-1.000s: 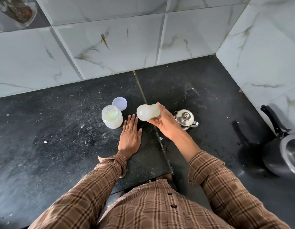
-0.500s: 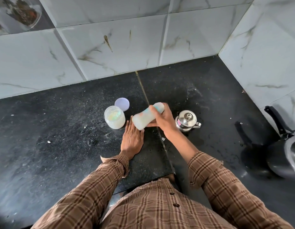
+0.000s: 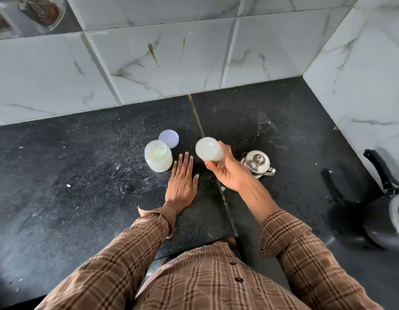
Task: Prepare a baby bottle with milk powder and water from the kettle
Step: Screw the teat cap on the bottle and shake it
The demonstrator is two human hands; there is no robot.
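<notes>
My right hand point(image 3: 225, 171) grips a milky white baby bottle point(image 3: 208, 149) above the black counter, its round base turned up towards me; the teat end is hidden behind my fingers. My left hand point(image 3: 182, 182) lies flat on the counter, fingers straight, just right of an open clear jar of milk powder point(image 3: 158, 158). The jar's pale lilac lid point(image 3: 169, 138) lies behind it. A small steel kettle point(image 3: 257, 163) with its lid on stands to the right of my right hand.
The black stone counter point(image 3: 71, 175) meets marble-patterned wall tiles at the back and right. A dark pan with a black handle point(image 3: 386, 211) sits at the right edge. Glass jars point(image 3: 26, 12) stand on a shelf at top left.
My right hand has swung the bottle from lying sideways, then tilted down to the left, to base-up. The left hand stays flat on the counter.
</notes>
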